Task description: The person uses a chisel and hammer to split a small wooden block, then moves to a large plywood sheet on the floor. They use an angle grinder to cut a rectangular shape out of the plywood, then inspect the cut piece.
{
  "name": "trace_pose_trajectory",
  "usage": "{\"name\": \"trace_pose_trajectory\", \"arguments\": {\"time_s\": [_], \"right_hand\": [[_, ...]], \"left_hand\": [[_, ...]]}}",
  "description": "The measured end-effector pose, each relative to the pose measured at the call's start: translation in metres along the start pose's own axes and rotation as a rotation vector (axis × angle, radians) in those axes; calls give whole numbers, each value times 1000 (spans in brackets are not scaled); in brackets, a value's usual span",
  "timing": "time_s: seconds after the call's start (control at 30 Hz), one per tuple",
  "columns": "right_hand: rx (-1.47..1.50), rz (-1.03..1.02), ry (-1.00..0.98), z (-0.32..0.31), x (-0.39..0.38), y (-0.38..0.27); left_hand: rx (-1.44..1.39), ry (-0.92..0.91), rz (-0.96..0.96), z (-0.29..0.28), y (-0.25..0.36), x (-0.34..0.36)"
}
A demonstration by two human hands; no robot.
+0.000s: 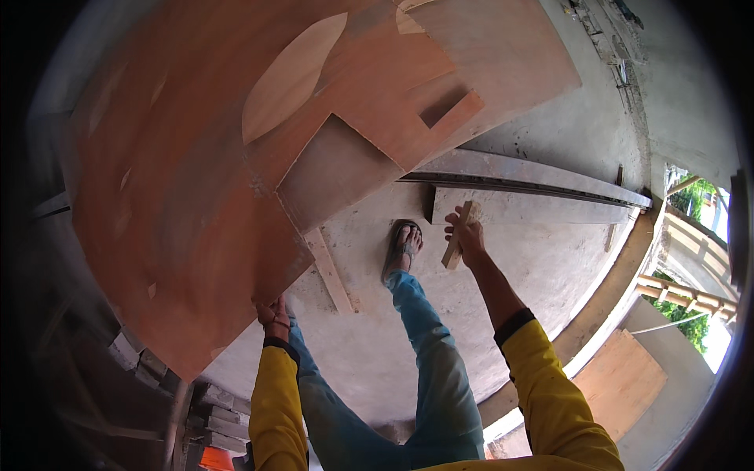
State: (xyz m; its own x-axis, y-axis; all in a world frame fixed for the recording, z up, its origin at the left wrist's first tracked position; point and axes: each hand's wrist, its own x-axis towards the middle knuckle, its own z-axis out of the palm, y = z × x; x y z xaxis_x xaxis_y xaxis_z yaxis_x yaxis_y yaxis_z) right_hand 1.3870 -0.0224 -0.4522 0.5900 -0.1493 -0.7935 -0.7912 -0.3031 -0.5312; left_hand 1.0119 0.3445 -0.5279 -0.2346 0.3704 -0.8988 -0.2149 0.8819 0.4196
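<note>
A large reddish-brown plywood sheet [181, 212] with cut-outs and pale peeled patches fills the upper left. My left hand [274, 320] grips its lower edge, with the fingertips partly hidden. In my right hand [473, 242] is a short wooden block [452, 256], held tilted above the floor to the right of my foot. Between the sheet's edge and my sandalled foot [407, 242] lies a narrow wooden strip [329, 271].
Long grey metal beams [534, 174] lie on the concrete floor [369, 345] beyond my foot. Stacked blocks [228, 420] stand at lower left. A plywood panel [623, 383] and wooden framing [687, 294] are beyond the floor's raised edge at right.
</note>
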Motion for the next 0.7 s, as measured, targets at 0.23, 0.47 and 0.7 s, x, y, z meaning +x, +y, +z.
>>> {"name": "trace_pose_trajectory", "arguments": {"time_s": [0.23, 0.47, 0.7], "right_hand": [[433, 27, -175, 42, 123, -67], [410, -3, -108, 72, 122, -85], [298, 49, -14, 40, 55, -51]], "left_hand": [[-12, -97, -14, -19, 33, -31], [96, -59, 44, -46, 51, -27], [-33, -69, 24, -97, 41, -35]]}}
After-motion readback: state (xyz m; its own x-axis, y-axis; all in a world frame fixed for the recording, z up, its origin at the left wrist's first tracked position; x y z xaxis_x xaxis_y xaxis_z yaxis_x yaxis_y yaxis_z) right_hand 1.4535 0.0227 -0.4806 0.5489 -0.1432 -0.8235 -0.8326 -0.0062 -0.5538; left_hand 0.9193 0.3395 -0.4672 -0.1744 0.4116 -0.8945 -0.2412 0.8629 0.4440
